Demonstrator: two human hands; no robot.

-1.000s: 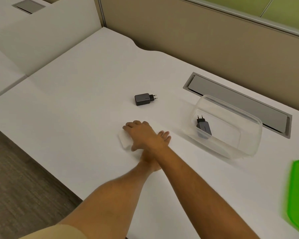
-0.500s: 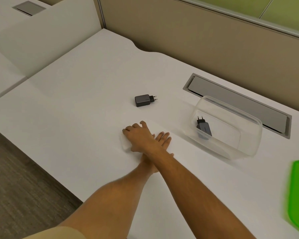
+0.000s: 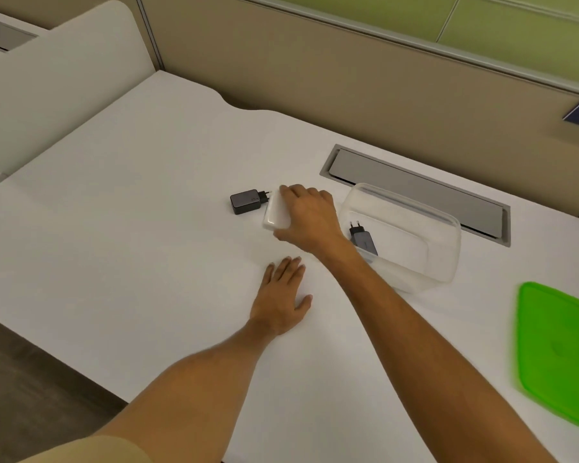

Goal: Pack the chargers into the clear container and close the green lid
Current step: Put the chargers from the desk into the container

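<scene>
I've got the white charger (image 3: 276, 210) in my right hand (image 3: 306, 217), fingers curled over its top edge and thumb underneath, so it sits gripped across its width, tilted and lifted just clear of the desk (image 3: 131, 228). It looks like a smooth, rounded, rigid block, probably glossy and a bit slippery, with some heft for its size, so I judge a firm hold across the flat faces is the way to carry it rather than by the corners. Just to its left lies a black charger (image 3: 246, 202), prongs pointing right and almost touching the white one. To the right, close by my wrist, stands the clear container (image 3: 425, 225), open, with another dark charger (image 3: 363, 240) already lying inside near its left wall. My right forearm reaches long across the desk from the lower right. My left hand (image 3: 283, 295) is flat on the desk nearer me, fingers held loosely together, thumb out, holding nothing. The green lid (image 3: 559, 352) lies at the far right edge, well apart from the container, not yet on.
</scene>
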